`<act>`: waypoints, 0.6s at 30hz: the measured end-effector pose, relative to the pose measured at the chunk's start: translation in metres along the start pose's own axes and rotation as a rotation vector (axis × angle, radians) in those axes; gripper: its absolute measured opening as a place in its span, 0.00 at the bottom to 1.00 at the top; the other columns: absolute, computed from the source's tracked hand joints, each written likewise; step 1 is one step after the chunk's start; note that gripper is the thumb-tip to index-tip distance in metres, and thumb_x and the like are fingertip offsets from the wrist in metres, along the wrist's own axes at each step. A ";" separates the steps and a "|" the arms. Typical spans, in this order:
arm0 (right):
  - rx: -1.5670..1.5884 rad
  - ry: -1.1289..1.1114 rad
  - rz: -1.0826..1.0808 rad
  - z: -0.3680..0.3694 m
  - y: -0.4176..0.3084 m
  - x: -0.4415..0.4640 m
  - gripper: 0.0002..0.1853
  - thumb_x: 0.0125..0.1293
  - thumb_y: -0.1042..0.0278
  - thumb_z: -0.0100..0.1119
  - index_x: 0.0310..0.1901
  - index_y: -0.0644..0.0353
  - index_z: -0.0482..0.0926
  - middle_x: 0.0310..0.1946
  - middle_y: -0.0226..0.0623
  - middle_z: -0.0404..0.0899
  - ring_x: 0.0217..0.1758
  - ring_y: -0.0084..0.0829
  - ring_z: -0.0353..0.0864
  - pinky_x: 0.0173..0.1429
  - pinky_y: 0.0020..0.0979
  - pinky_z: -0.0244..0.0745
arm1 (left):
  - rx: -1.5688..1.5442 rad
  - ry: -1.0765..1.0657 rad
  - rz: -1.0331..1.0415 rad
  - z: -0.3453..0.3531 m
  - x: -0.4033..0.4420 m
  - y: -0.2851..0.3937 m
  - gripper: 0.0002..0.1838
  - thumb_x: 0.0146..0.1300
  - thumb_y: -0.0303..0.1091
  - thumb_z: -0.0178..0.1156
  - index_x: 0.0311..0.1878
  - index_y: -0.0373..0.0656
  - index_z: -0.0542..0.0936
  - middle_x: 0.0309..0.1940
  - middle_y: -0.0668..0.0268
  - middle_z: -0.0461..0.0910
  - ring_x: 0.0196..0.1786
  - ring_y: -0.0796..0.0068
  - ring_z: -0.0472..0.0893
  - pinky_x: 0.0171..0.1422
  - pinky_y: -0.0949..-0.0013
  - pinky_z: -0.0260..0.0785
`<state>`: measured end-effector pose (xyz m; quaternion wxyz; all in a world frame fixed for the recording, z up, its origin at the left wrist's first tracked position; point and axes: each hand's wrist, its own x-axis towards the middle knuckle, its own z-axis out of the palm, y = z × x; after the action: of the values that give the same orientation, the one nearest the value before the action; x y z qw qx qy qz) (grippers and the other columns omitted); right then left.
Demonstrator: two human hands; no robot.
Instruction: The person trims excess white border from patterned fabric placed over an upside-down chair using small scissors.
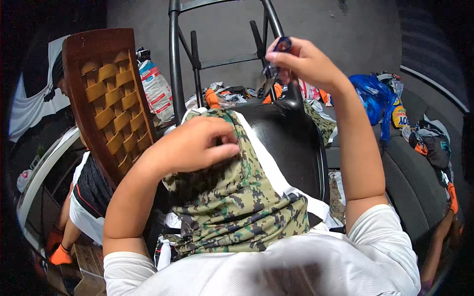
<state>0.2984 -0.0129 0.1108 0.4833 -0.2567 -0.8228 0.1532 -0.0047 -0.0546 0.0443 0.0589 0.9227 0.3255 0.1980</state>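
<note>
Camouflage fabric [247, 212] with a white edge strip lies over my lap and reaches onto the black chair seat [291, 143]. My left hand [202, 143] rests on the fabric with its fingers curled, thumb and forefinger close together at the fabric's edge; its fingertips are partly hidden. Raised above the chair's far right corner, my right hand [301, 61] is closed around scissors [282, 45] with dark blue handles. Their blades angle downward, slightly blurred, apart from the fabric.
A wooden chair back with woven straps [111, 98] stands at left, a person partly behind it. Clothing scraps, a blue plastic bag [370, 98] and a printed sack [155, 86] lie beyond the chair. A grey sofa [414, 172] is at right, with another person's arm near the edge.
</note>
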 end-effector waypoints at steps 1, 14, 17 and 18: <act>0.005 -0.057 0.003 0.005 0.000 0.000 0.13 0.79 0.56 0.69 0.49 0.59 0.85 0.25 0.27 0.80 0.23 0.18 0.79 0.27 0.20 0.69 | -0.024 0.019 -0.058 -0.004 0.003 -0.004 0.14 0.70 0.39 0.71 0.49 0.37 0.87 0.41 0.59 0.86 0.42 0.60 0.83 0.50 0.61 0.77; -0.122 -0.017 -0.033 -0.017 -0.009 -0.009 0.12 0.81 0.57 0.66 0.46 0.59 0.84 0.25 0.27 0.79 0.23 0.19 0.77 0.27 0.21 0.70 | 0.217 0.272 -0.042 -0.004 0.029 -0.080 0.13 0.71 0.33 0.71 0.53 0.36 0.87 0.43 0.60 0.88 0.36 0.69 0.82 0.45 0.64 0.78; -0.088 0.003 -0.023 -0.026 0.000 -0.004 0.13 0.82 0.57 0.65 0.46 0.59 0.84 0.27 0.29 0.80 0.25 0.20 0.77 0.29 0.23 0.72 | 0.088 0.254 -0.137 -0.005 0.033 -0.067 0.14 0.70 0.33 0.70 0.53 0.36 0.87 0.42 0.61 0.87 0.36 0.68 0.83 0.46 0.66 0.79; -0.088 0.004 -0.024 -0.026 0.002 -0.002 0.13 0.82 0.57 0.65 0.46 0.59 0.84 0.27 0.29 0.80 0.25 0.20 0.77 0.29 0.23 0.72 | 0.090 0.255 -0.137 -0.004 0.036 -0.064 0.14 0.70 0.33 0.70 0.53 0.36 0.87 0.42 0.61 0.87 0.36 0.68 0.83 0.46 0.66 0.79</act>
<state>0.3228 -0.0124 0.1213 0.4751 -0.2681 -0.8308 0.1106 -0.0178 0.0176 0.0445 -0.0109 0.8675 0.4009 0.2941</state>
